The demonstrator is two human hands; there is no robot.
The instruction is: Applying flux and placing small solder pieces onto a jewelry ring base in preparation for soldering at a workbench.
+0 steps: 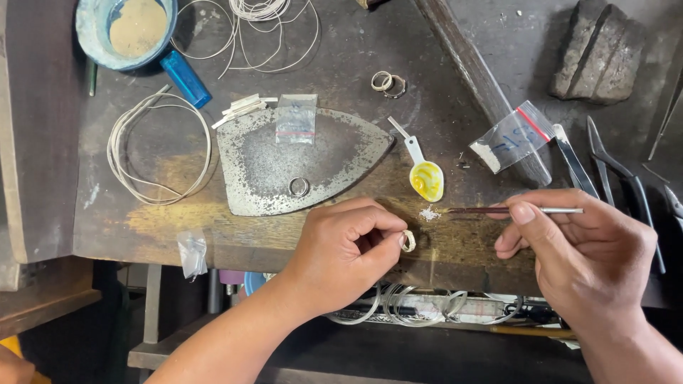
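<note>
Both hands work at the bench [284, 235] edge: left hand [341, 249] pinches a small silver ring [408, 241], right hand [583, 249] grips thin tweezers [512, 210] pointing at white granules [429, 213].

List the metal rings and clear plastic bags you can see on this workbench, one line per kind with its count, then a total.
Metal rings: 4 (two by the top edge, one on the iron plate, one in the left hand)
Clear plastic bags: 3 ()
Total: 7

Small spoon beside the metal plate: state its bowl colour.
Yellow bowl, white handle; the spoon shows in the head view.
</note>
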